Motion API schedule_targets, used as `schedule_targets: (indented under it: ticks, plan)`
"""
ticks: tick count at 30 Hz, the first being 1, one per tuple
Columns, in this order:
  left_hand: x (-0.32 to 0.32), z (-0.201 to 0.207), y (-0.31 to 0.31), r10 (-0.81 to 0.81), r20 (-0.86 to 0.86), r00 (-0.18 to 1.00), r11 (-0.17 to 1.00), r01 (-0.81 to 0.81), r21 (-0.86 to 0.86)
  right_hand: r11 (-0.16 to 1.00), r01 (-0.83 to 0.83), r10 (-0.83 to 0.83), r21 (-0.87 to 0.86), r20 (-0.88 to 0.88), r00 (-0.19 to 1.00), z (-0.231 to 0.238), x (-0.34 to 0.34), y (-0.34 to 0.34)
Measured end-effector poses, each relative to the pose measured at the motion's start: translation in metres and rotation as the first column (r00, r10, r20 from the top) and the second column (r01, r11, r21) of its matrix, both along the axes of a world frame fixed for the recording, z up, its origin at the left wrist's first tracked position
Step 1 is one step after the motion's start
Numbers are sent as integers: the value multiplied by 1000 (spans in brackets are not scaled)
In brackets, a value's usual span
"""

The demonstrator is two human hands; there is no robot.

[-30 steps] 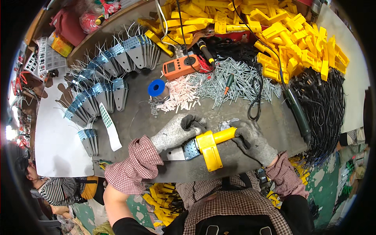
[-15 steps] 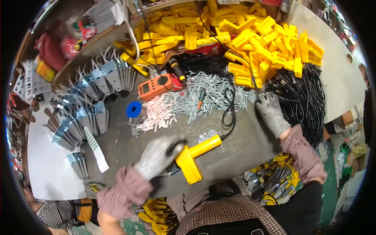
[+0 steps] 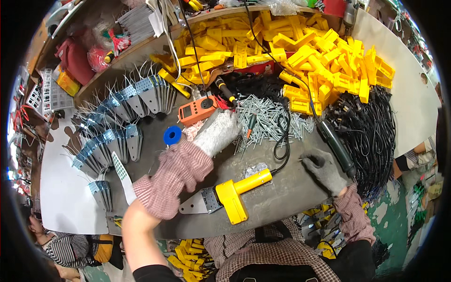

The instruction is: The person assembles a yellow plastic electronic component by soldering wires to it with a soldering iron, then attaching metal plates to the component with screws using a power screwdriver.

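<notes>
My left hand (image 3: 218,131), in a pale glove, reaches over the left end of a pile of silver screws (image 3: 268,120), beside an orange multimeter (image 3: 197,111); its fingertips are not clear. My right hand (image 3: 324,171), in a grey glove, is low over the table, thumb and fingers apart with nothing between them. Just right of it a dark cylindrical electric screwdriver (image 3: 336,145) hangs from a cable. In front of me lies a yellow plastic housing (image 3: 233,202) with a tubular handle and black cord; a grey metal blade with a perforated bracket (image 3: 199,202) sticks out leftward.
Yellow housings (image 3: 324,56) are heaped at the back, with bundled black cords (image 3: 364,136) to the right. Rows of metal blades with wires (image 3: 127,105) stand at left. A blue spool (image 3: 172,135) and a small screwdriver (image 3: 251,124) lie mid-table.
My left hand has left the yellow housing and moved up to the screws. My right hand has come down and toward me, and the electric screwdriver now shows. The metal blade is uncovered.
</notes>
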State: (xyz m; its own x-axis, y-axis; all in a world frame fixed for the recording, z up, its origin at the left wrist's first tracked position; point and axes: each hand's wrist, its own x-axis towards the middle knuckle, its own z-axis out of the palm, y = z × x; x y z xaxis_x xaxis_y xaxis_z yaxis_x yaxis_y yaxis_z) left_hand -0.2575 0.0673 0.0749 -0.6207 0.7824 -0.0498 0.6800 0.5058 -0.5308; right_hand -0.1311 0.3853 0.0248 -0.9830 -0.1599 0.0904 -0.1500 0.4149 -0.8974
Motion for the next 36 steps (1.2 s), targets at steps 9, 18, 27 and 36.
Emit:
schedule_targets:
  ticks: [9,18,27,36]
  plan:
    - [65,-25,-43,-312,866,391,348,-801,487,879,-170,244,444,-114,963,42,15,-49]
    - [88,-15,-36,-305,926,225,400,-852,338,664,-501,658,555,-114,744,7,19,-125]
    - [120,-40,-38,-223,670,708,601,-441,666,690,-593,701,416,-177,691,16,17,-147]
    - [119,-50,-50,-174,601,780,593,-405,696,944,317,-326,-91,-131,936,36,14,-51]
